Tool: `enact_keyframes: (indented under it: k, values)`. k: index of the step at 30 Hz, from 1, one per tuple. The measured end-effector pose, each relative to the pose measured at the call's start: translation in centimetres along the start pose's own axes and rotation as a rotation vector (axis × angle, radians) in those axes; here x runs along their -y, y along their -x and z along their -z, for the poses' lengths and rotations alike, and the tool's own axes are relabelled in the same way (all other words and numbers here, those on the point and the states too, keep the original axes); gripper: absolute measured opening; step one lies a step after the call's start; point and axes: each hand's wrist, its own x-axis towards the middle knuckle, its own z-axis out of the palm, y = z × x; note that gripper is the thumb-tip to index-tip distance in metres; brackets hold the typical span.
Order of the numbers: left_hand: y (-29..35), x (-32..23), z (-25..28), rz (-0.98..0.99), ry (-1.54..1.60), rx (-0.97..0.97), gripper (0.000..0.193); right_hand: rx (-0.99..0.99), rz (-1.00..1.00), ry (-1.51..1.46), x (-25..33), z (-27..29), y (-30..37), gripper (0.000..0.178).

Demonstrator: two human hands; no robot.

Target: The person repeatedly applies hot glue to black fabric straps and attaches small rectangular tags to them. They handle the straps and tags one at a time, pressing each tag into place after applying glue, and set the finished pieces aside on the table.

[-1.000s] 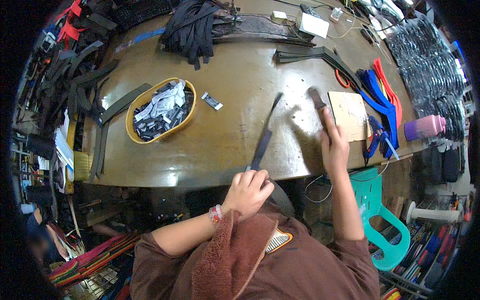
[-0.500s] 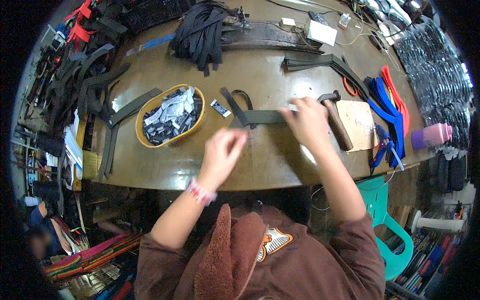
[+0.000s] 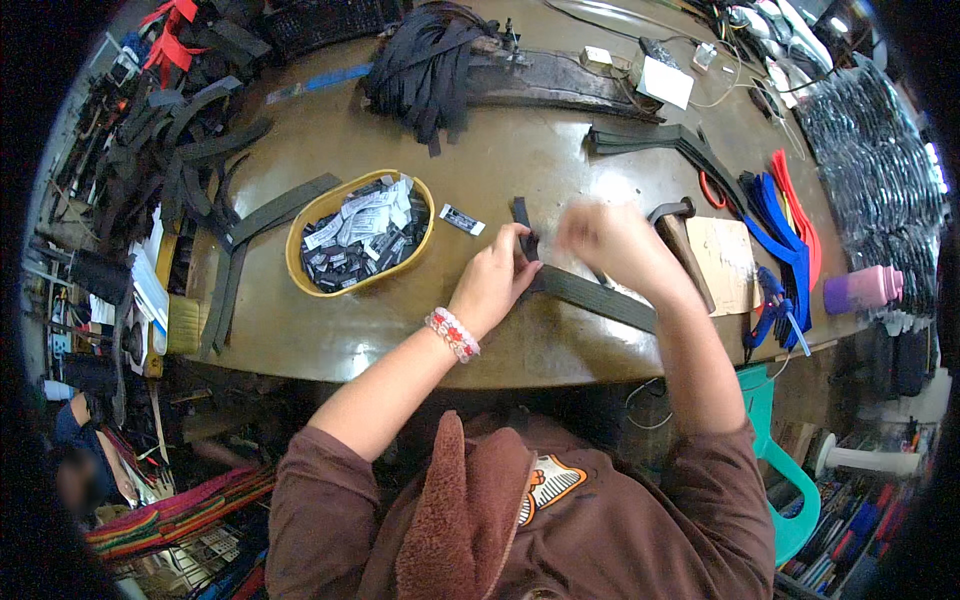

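Observation:
My left hand pinches a dark webbing strap near its left end, thumb and fingers pressed together on it. From there the strap slants across the table toward the lower right, passing under my right forearm. A narrower end sticks up beyond my fingertips. My right hand hovers just beyond the strap, smeared by motion, so its fingers cannot be read. Beside my left hand lies a small black-and-white label. A yellow oval tub full of such labels stands farther left.
Right of my right hand, a hammer lies against a tan board. Beyond are orange-handled scissors, blue straps, a blue glue gun and a pink-purple bottle. Black strips heap at the back.
My left hand has moved right and closed on the strap. My right hand has let go of the strap and lifted away. The strap has swung from level to slanting.

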Motion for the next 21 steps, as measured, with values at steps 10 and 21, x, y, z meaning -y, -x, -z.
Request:
enact_keyframes:
  k: [10,21]
  values:
    - [0.7,-0.3,0.6,-0.185,-0.216,0.040,0.014,-0.363,0.076,0.029,-2.7,-10.5,3.5,0.020]
    - [1.3,-1.3,2.6,-0.250,-0.135,0.333,0.015,-0.383,0.104,0.108,-2.3,-10.6,3.6,0.030]
